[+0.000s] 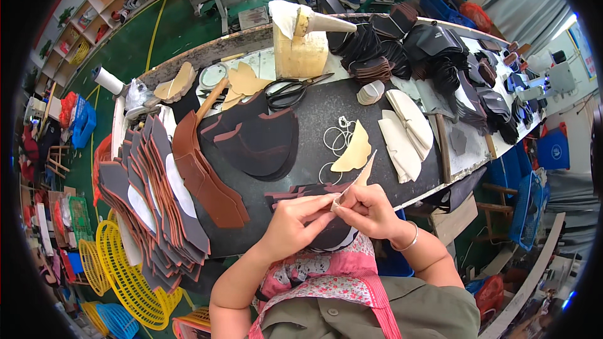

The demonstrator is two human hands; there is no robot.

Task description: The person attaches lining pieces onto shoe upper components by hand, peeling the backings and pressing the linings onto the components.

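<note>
Both hands meet at the near edge of the work board, fingers pinched together. My left hand [299, 221] and my right hand [369, 210] grip a thin beige piece [367, 171] between them; its pointed end sticks up past the right fingers. How the held part is folded is hidden by the fingertips. Under and beside my left hand lie dark cut pieces with brownish edges [295, 193]. Just beyond the hands is a pale yellow curved piece [353, 150], with loops of white cord [337, 139] beside it.
Left are stacked grey-and-brown shoe-upper pieces [147, 198] and brown leather pieces [204, 176]. Dark pieces [260, 144] lie mid-board, with black-handled scissors [289, 95] beyond. White curved pieces [405, 135] lie right. A yellowish block [298, 53] and black piles [433, 50] stand at the back.
</note>
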